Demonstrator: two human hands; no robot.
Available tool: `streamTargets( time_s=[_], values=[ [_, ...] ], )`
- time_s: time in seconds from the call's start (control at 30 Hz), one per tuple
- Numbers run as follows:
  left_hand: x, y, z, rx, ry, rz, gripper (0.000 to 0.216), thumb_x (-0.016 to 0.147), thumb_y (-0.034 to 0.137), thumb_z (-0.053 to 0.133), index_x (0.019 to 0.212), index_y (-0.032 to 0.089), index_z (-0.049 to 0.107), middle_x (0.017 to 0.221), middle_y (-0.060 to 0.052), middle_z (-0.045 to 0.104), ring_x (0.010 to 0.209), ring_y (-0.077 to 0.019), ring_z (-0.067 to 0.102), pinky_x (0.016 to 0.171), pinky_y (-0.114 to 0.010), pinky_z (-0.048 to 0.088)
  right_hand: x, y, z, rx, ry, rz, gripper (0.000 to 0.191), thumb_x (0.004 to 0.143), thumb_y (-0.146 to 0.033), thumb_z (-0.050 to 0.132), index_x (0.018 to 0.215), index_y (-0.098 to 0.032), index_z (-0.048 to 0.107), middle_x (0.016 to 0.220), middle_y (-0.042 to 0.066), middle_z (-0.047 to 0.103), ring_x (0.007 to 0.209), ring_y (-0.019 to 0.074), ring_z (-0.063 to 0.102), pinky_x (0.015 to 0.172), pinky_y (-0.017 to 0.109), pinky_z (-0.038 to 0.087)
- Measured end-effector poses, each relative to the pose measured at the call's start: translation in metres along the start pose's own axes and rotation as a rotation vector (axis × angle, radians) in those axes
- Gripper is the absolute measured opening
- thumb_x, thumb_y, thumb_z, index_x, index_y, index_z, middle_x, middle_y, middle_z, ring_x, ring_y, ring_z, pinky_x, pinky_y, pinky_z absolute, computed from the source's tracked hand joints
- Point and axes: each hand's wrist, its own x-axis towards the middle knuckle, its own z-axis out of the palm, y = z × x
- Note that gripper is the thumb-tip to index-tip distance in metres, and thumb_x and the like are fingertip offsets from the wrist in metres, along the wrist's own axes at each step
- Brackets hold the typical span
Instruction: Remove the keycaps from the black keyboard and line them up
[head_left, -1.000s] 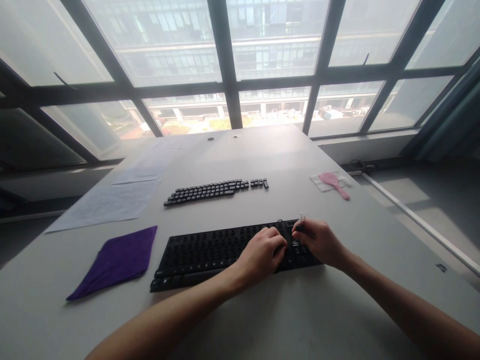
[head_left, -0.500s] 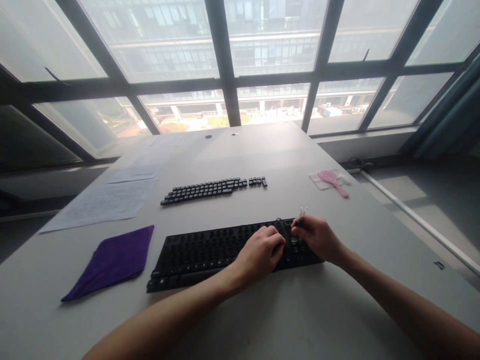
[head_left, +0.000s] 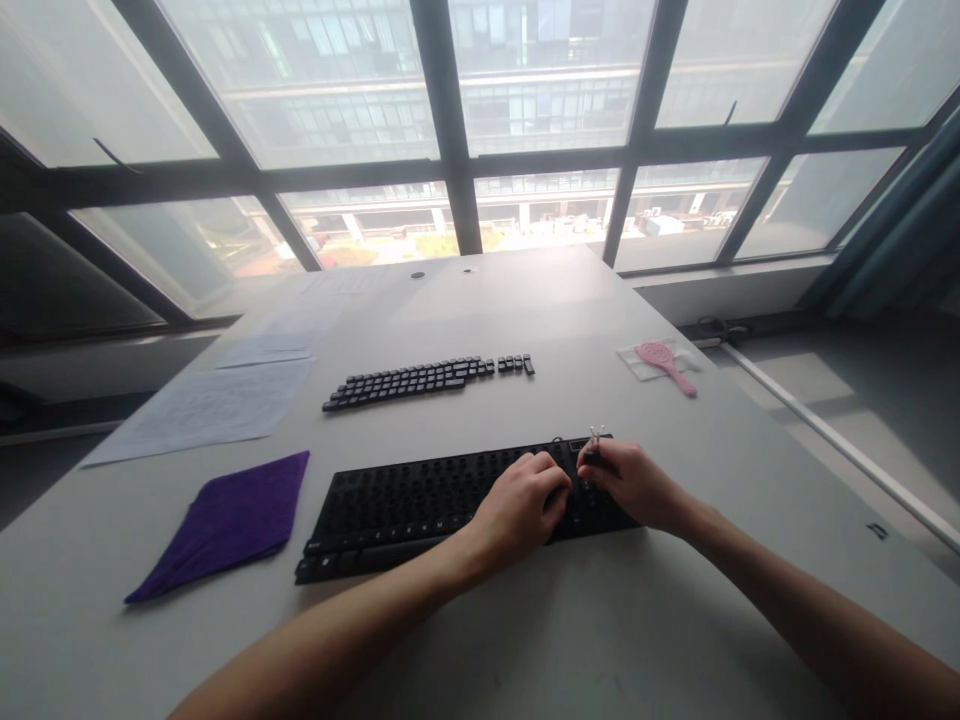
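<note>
A black keyboard point(head_left: 420, 495) lies along the near side of the table, with most keycaps off its main block and some left on its lowest rows. My left hand point(head_left: 525, 497) rests on its right half, fingers curled down; whatever they hold is hidden. Over the keyboard's right end, my right hand point(head_left: 628, 480) pinches what looks like a small wire keycap puller point(head_left: 596, 437), its thin light-tipped prongs pointing up. A dark piece shows at the fingertips. Behind the keyboard, loose black keycaps point(head_left: 412, 382) are laid out in rows.
A folded purple cloth point(head_left: 225, 525) lies left of the keyboard, with paper sheets point(head_left: 195, 410) beyond it. At the right, a pink hairbrush point(head_left: 664, 362) sits on a clear plastic bag point(head_left: 634, 362). Large windows stand behind the white table point(head_left: 547, 300).
My right hand has shifted slightly left and down with the puller, whose prongs now stand lower and closer to my left hand. My left hand has stayed in place.
</note>
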Motion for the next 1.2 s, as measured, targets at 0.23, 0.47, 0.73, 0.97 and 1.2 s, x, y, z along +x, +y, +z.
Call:
streamTargets(
  time_s=[0.23, 0.47, 0.73, 0.97, 1.2],
  values=[
    [0.01, 0.004, 0.001, -0.02, -0.036, -0.048, 0.013, 0.085, 0.026, 0.069, 0.097, 0.021, 0.066, 0.094, -0.004, 0.063, 0.091, -0.0206, 0.057, 0.082, -0.032, 0.048, -0.014, -0.002, 0.002, -0.031, 0.036, -0.104, 0.01, 0.093, -0.018, 0.056, 0.088, -0.021, 0.065, 0.084, 0.004, 0.068, 0.076, 0.0182, 0.062, 0.074, 0.03, 0.048],
    [0.021, 0.004, 0.021, -0.086, -0.001, -0.039, 0.019, 0.081, 0.033, 0.077, 0.097, 0.023, 0.073, 0.094, -0.003, 0.065, 0.092, -0.0207, 0.058, 0.083, -0.032, 0.048, -0.019, 0.007, 0.011, 0.078, 0.215, 0.003, 0.011, 0.09, -0.026, 0.06, 0.084, -0.019, 0.065, 0.075, 0.002, 0.067, 0.068, 0.0172, 0.062, 0.067, 0.029, 0.05],
    [0.019, 0.006, 0.02, -0.141, 0.038, -0.049, 0.011, 0.087, 0.027, 0.069, 0.096, 0.023, 0.074, 0.094, -0.004, 0.067, 0.092, -0.0195, 0.06, 0.083, -0.031, 0.049, -0.026, 0.015, 0.018, 0.223, 0.286, 0.044, 0.016, 0.091, -0.031, 0.059, 0.082, -0.02, 0.065, 0.068, 0.001, 0.062, 0.06, 0.0161, 0.058, 0.059, 0.028, 0.049],
    [0.014, 0.012, 0.018, -0.084, 0.117, 0.052, 0.007, 0.089, 0.022, 0.064, 0.094, 0.02, 0.068, 0.094, -0.005, 0.065, 0.092, -0.0197, 0.058, 0.084, -0.032, 0.049, -0.027, 0.01, 0.017, 0.101, 0.296, -0.105, 0.015, 0.093, -0.031, 0.057, 0.083, -0.022, 0.062, 0.074, 0.003, 0.063, 0.065, 0.0177, 0.06, 0.063, 0.031, 0.05],
    [0.008, 0.02, 0.008, 0.046, 0.154, 0.211, 0.019, 0.098, 0.025, 0.053, 0.116, 0.019, 0.054, 0.099, -0.006, 0.063, 0.092, -0.0195, 0.056, 0.084, -0.033, 0.05, -0.032, -0.009, 0.017, 0.081, 0.38, 0.112, 0.016, 0.095, -0.037, 0.054, 0.094, -0.021, 0.058, 0.077, 0.004, 0.068, 0.066, 0.0196, 0.064, 0.055, 0.028, 0.05]
  ],
)
